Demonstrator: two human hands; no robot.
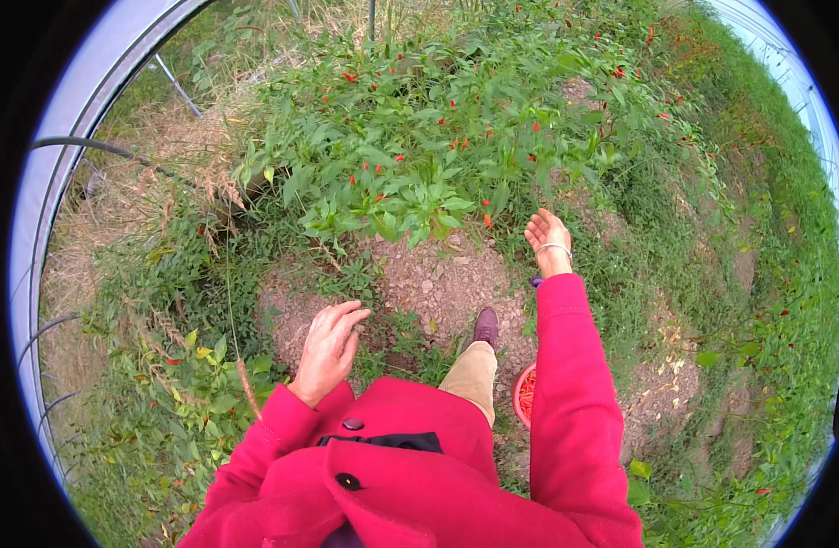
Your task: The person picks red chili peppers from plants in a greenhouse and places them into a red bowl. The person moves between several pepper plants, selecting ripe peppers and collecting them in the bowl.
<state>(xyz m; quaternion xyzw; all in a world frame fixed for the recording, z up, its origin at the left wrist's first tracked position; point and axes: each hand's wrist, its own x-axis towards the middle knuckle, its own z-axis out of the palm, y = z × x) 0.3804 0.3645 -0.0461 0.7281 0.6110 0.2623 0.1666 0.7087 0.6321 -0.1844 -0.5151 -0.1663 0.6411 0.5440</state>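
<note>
My right hand (pixel 549 240), with a pale bangle at its wrist, reaches out beside the front edge of a leafy chili pepper plant (pixel 419 198). Its fingers are slightly curled and I see nothing in them. A red chili pepper (pixel 488 220) hangs to the left of that hand. My left hand (pixel 330 349) hovers in front of the red coat, fingers apart, with no object visible in it. Partly hidden by the right sleeve, a basin (pixel 517 394) of red chili peppers stands on the ground.
Stony bare soil (pixel 447 274) lies between the plants and my shoe (pixel 486 325). More pepper plants (pixel 220 404) grow at the left, and a green row (pixel 796 274) runs along the right. Curved hoops (pixel 83 142) and plastic sheeting rise at the far left, beside dry grass.
</note>
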